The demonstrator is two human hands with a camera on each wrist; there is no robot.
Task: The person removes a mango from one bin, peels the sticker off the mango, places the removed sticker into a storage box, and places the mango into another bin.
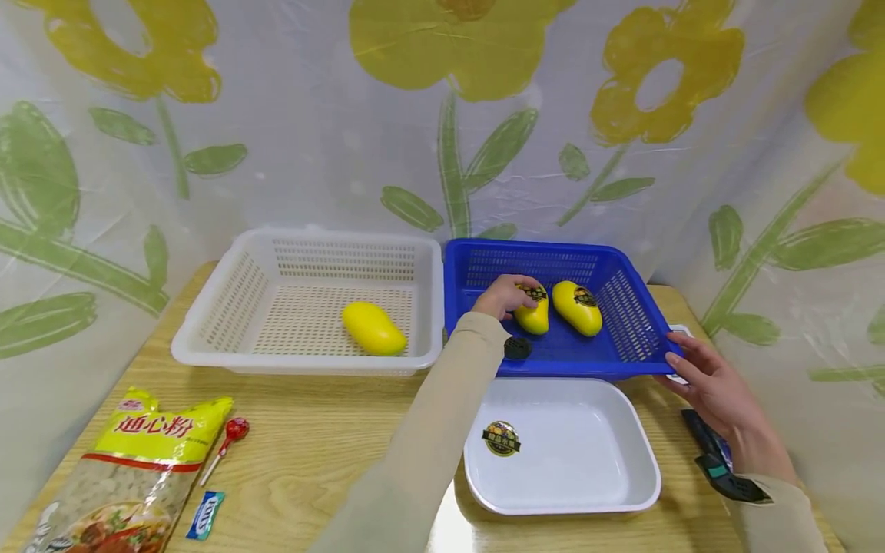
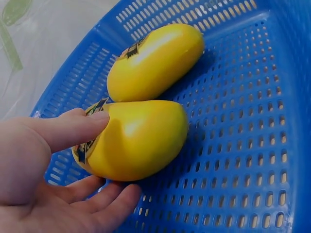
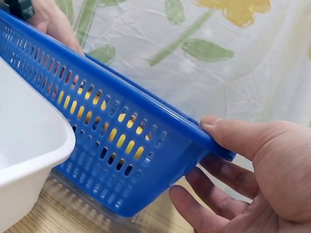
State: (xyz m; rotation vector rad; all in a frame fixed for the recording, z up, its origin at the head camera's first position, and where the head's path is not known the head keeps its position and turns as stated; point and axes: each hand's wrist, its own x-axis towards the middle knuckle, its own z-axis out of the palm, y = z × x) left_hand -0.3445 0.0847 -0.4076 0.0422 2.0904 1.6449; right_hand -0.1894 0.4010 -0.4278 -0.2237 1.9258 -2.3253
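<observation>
In the blue basket (image 1: 553, 365), my left hand (image 1: 506, 296) holds a yellow mango (image 2: 146, 141). Its thumb presses the dark-and-gold sticker end, while the other fingers curl around the opposite side. A second stickered mango (image 1: 577, 309) lies right beside it, on the basket floor. At the basket's front right corner, my right hand (image 1: 712, 384) grips the rim, thumb on top and fingers underneath, as the right wrist view shows. A third mango (image 1: 374, 329), with no sticker showing, lies in the white basket (image 1: 304, 361) to the left.
A white tray (image 1: 567, 461) bearing a round sticker (image 1: 501, 438) stands before the blue basket. At the table's left lie a pasta bag (image 1: 131, 461), a red lollipop (image 1: 236, 430) and a small blue packet (image 1: 205, 515). A flowered curtain (image 1: 311, 169) hangs behind the baskets.
</observation>
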